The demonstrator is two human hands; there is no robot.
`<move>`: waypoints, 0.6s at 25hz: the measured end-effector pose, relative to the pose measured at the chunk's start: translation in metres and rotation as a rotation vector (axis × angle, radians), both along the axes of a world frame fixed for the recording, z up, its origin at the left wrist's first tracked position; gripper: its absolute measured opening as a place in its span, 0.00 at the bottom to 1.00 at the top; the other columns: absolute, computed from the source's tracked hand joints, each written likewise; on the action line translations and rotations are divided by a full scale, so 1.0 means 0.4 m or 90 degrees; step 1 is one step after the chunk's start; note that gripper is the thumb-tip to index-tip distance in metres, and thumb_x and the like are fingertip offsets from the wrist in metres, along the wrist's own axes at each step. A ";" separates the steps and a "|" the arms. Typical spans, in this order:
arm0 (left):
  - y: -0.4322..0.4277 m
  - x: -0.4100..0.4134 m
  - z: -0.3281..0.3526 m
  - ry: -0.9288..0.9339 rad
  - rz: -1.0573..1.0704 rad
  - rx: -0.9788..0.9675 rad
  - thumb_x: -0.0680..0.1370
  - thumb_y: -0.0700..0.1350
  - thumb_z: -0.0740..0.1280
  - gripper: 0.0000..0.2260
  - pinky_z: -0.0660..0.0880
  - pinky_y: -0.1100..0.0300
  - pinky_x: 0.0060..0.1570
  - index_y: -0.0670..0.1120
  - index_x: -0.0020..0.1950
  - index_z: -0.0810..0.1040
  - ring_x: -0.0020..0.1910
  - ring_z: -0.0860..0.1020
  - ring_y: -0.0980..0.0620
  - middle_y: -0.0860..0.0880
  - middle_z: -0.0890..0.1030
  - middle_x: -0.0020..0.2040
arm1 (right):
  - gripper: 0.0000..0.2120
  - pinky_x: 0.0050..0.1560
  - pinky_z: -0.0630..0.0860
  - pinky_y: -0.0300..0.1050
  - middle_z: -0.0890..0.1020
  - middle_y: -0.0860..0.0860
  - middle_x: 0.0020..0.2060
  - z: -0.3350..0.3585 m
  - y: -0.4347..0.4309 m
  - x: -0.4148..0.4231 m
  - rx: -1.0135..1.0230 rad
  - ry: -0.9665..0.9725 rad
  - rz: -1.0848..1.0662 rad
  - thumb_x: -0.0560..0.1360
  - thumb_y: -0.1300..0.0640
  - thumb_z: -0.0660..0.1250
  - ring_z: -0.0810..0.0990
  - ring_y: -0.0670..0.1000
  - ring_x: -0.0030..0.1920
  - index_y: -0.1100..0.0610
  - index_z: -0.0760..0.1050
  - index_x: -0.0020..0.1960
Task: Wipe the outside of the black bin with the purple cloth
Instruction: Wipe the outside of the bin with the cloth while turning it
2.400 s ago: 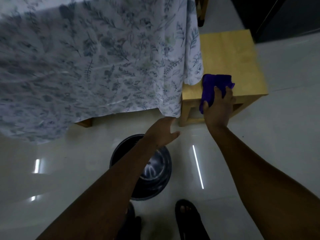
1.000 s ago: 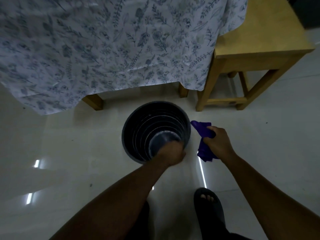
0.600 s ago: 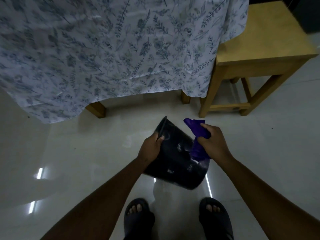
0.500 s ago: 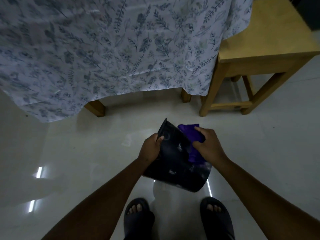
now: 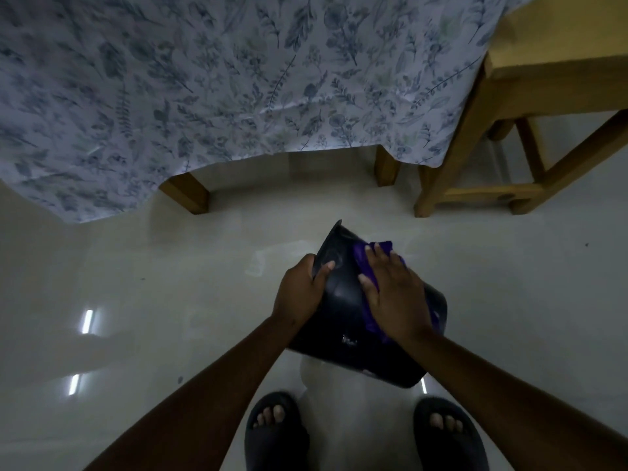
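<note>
While the left hand [image 5: 299,294] grips the tilted black bin [image 5: 343,314], right-hand fingers [image 5: 377,260] spread flat over the purple cloth [image 5: 362,258].

The black bin [image 5: 343,321] looks like smooth, faintly glossy plastic; the purple cloth [image 5: 380,249] is soft fabric. The floor [image 5: 136,300] is glossy tile, the stool [image 5: 509,96] matt wood.

I see bin [image 5: 343,321] tilted, held above floor [image 5: 170,300], mouth far | left grip [image 5: 300,294] on its left rim | right grip [image 5: 396,300] on cloth [image 5: 368,266] atop bin | desk [image 5: 204,79] far | stool [image 5: 543,96] far right | feet [image 5: 275,433] near
</note>
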State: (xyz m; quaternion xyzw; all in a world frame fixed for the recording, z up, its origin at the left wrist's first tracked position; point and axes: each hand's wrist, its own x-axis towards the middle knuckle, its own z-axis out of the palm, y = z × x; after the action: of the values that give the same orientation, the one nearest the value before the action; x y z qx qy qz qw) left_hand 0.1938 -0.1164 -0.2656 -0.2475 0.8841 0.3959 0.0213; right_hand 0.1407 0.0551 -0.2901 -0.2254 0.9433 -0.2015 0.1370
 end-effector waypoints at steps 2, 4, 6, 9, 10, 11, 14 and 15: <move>-0.002 -0.010 -0.001 0.001 0.008 0.002 0.80 0.56 0.60 0.17 0.78 0.53 0.42 0.42 0.50 0.76 0.41 0.80 0.48 0.45 0.82 0.43 | 0.28 0.73 0.58 0.58 0.60 0.51 0.77 -0.010 0.036 -0.014 -0.009 -0.024 -0.063 0.80 0.42 0.49 0.58 0.56 0.76 0.51 0.53 0.77; 0.002 -0.005 0.003 0.003 0.014 0.004 0.80 0.56 0.60 0.17 0.77 0.53 0.41 0.42 0.49 0.76 0.40 0.80 0.47 0.44 0.82 0.42 | 0.29 0.72 0.59 0.61 0.59 0.52 0.77 -0.014 0.068 0.040 0.034 0.016 -0.063 0.80 0.41 0.47 0.56 0.58 0.77 0.50 0.53 0.78; 0.003 0.003 0.001 -0.005 0.015 -0.008 0.80 0.55 0.60 0.16 0.75 0.56 0.38 0.42 0.48 0.75 0.40 0.80 0.47 0.44 0.81 0.42 | 0.29 0.72 0.58 0.63 0.56 0.52 0.78 -0.016 0.071 0.135 0.071 0.062 0.010 0.79 0.42 0.49 0.52 0.60 0.77 0.51 0.52 0.78; 0.009 0.021 0.006 0.002 0.012 -0.016 0.81 0.54 0.59 0.15 0.72 0.59 0.37 0.42 0.48 0.74 0.40 0.79 0.48 0.45 0.81 0.42 | 0.27 0.70 0.61 0.64 0.58 0.52 0.77 -0.013 0.034 0.111 0.056 0.110 0.119 0.80 0.46 0.49 0.55 0.59 0.77 0.49 0.53 0.77; 0.010 0.022 0.007 0.009 0.012 -0.016 0.81 0.53 0.59 0.15 0.73 0.59 0.37 0.42 0.48 0.74 0.40 0.79 0.48 0.45 0.81 0.42 | 0.26 0.70 0.62 0.64 0.60 0.51 0.77 -0.013 0.022 0.056 0.046 0.076 0.092 0.80 0.46 0.48 0.57 0.58 0.76 0.49 0.54 0.77; 0.008 0.020 0.007 0.012 0.016 -0.019 0.81 0.54 0.59 0.15 0.73 0.58 0.38 0.42 0.48 0.74 0.40 0.79 0.48 0.45 0.81 0.42 | 0.25 0.70 0.63 0.63 0.61 0.51 0.76 -0.017 0.020 0.002 0.032 0.032 0.029 0.81 0.46 0.47 0.59 0.58 0.76 0.48 0.55 0.77; -0.001 0.026 -0.002 0.000 0.013 -0.020 0.81 0.56 0.58 0.17 0.78 0.52 0.40 0.42 0.47 0.74 0.39 0.80 0.47 0.45 0.81 0.41 | 0.26 0.68 0.65 0.63 0.63 0.53 0.76 -0.034 0.066 -0.012 0.042 -0.031 -0.128 0.80 0.43 0.44 0.62 0.59 0.74 0.48 0.55 0.77; -0.004 0.025 -0.003 -0.008 0.010 -0.022 0.80 0.57 0.57 0.18 0.79 0.50 0.41 0.43 0.47 0.74 0.39 0.80 0.47 0.45 0.81 0.41 | 0.27 0.69 0.64 0.64 0.62 0.53 0.76 -0.032 0.073 0.036 0.066 0.011 -0.100 0.80 0.43 0.44 0.61 0.60 0.75 0.48 0.55 0.77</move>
State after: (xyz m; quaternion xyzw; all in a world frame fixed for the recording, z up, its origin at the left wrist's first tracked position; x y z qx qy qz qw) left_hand 0.2040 -0.1180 -0.2667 -0.2568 0.8888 0.3791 0.0192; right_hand 0.1551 0.0843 -0.3027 -0.1452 0.9683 -0.1609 0.1241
